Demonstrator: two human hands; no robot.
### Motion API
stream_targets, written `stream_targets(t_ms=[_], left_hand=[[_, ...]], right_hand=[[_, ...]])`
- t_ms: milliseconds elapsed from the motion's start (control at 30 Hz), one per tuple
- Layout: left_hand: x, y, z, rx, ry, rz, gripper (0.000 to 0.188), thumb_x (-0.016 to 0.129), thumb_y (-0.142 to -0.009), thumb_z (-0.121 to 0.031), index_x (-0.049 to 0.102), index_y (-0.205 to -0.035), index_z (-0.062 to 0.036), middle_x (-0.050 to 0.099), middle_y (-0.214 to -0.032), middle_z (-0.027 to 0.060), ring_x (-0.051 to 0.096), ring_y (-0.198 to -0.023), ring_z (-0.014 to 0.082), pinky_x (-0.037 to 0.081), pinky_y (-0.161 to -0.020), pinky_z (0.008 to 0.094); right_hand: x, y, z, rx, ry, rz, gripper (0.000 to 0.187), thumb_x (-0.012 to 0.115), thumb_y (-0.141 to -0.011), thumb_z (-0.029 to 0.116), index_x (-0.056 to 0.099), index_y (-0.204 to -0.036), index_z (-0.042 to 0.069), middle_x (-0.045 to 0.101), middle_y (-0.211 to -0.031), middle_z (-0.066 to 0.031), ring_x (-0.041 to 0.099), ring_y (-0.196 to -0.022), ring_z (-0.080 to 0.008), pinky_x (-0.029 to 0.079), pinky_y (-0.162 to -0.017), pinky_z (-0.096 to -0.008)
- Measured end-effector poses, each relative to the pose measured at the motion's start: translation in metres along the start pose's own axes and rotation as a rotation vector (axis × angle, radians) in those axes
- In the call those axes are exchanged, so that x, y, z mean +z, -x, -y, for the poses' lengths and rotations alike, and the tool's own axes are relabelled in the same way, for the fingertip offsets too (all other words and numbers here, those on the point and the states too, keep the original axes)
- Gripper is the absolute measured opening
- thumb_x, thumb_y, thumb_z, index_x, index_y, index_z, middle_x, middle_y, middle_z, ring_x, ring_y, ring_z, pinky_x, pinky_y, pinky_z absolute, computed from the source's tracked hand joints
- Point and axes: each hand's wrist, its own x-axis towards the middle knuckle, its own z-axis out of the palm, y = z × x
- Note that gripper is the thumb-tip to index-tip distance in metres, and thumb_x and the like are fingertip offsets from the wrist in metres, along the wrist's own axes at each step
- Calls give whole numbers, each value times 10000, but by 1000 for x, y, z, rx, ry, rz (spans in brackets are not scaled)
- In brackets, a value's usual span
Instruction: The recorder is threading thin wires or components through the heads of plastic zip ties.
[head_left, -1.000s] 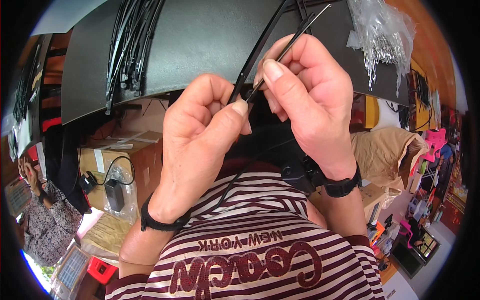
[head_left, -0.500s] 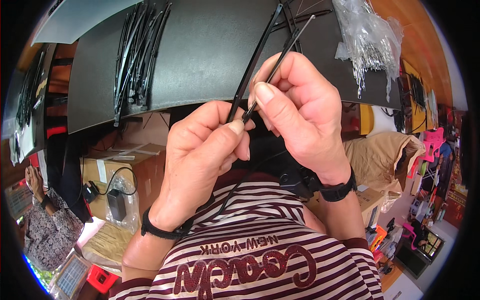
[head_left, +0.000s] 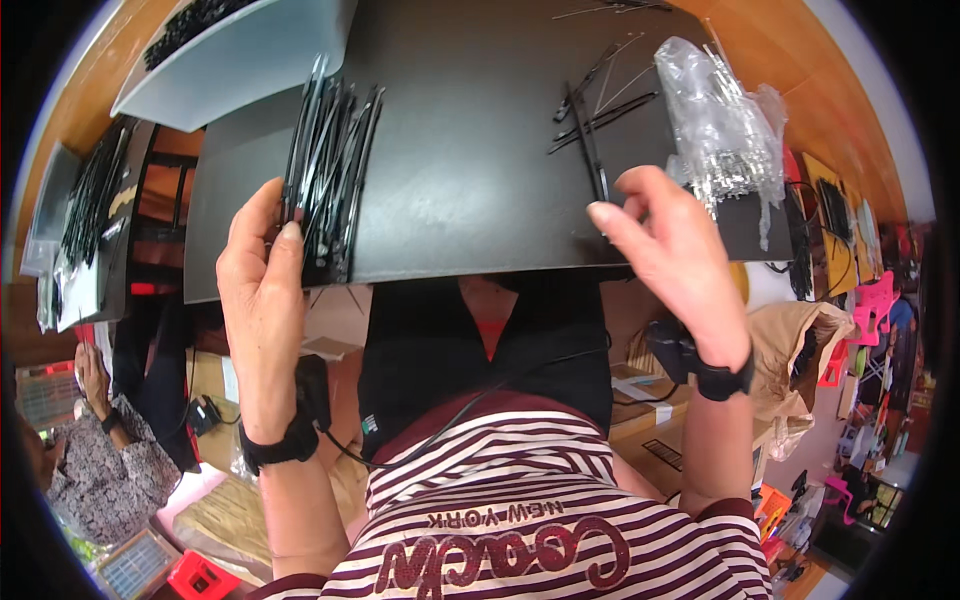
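Most of the space is taken up by the dark table (head_left: 470,170), whose near edge is crossed by both hands; between them a broad stretch is left for movement, bounded at the upper left by a translucent tub (head_left: 240,65). Light is reflected softly by the smooth top, and in the room beyond, crumpled brown paper (head_left: 795,345) is seen at the right and a co-worker's patterned sleeve (head_left: 95,470) at the left. At the right of the tabletop, a clear plastic bag (head_left: 690,90) is laid. The right hand (head_left: 682,255) is held with thumb and forefinger apart, near the lower end of several crossed black strips (head_left: 591,150). The left hand (head_left: 262,265) is narrowed at the bundled black strips (head_left: 335,170); whether one is gripped cannot be told.
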Motion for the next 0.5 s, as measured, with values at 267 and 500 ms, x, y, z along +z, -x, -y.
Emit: stream_targets(t_ms=[267,500], left_hand=[[3,-6,13,88,-299,13,383,484,-860,-22,490,-1236,49,561,-1133,116,522,-1034,194,388,-917,286],[18,9,-23,154,-201,-150,290,493,-850,6,557,-1132,22,555,-1119,100,517,-1019,161,394,-878,274]], right_hand=[[11,-14,-7,21,275,17,256,603,-803,169,499,-752,-59,579,-713,-249,570,-767,-445,453,-676,-496],[9,-13,-10,129,-83,15,188,565,-807,121,549,-780,-65,575,-626,-176,590,-583,-305,452,-560,-387]])
